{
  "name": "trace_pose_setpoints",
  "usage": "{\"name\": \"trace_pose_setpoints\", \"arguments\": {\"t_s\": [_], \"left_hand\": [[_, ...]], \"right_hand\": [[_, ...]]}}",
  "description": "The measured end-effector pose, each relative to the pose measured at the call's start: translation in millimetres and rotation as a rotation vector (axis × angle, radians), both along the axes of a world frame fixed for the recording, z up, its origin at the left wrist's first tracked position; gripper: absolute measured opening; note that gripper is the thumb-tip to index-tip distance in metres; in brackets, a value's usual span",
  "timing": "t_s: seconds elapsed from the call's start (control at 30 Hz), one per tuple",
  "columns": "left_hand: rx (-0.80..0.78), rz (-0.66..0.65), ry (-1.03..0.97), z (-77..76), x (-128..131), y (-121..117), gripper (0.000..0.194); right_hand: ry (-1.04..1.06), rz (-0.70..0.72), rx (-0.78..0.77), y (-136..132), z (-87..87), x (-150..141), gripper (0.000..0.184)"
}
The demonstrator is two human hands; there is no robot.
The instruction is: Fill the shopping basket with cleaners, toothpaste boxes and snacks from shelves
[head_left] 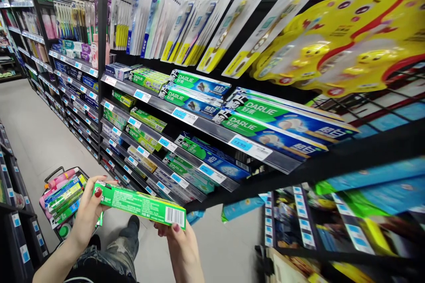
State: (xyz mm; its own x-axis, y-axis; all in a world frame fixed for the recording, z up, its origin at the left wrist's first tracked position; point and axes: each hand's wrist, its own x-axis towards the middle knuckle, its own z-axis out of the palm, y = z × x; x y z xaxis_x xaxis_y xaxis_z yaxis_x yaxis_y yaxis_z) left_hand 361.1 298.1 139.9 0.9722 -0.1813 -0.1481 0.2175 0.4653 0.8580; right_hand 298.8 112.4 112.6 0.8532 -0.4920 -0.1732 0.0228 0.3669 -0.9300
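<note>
A green toothpaste box is held out in front of me, its printed back with a barcode turned up towards the camera. My left hand grips the box's left end, thumb on top. At the other end, beside the barcode, my right hand pinches it with thumb and fingers. Below and left of the box stands a basket filled with several toothpaste boxes and pink items. Shelved toothpaste boxes in green and blue face me beyond my hands.
Packaged toothbrushes hang from hooks above the toothpaste shelf. Yellow duck-shaped packs hang at the upper right. Another shelf unit borders the aisle on the left. Grey floor runs between the shelves.
</note>
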Motion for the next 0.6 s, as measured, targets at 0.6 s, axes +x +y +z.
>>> {"name": "trace_pose_setpoints", "arguments": {"t_s": [0.6], "left_hand": [[-0.05, 0.024, 0.052, -4.6, 5.6, -2.3, 0.039]], "right_hand": [[0.017, 0.005, -0.021, 1.8, 1.3, 0.0, 0.047]]}}
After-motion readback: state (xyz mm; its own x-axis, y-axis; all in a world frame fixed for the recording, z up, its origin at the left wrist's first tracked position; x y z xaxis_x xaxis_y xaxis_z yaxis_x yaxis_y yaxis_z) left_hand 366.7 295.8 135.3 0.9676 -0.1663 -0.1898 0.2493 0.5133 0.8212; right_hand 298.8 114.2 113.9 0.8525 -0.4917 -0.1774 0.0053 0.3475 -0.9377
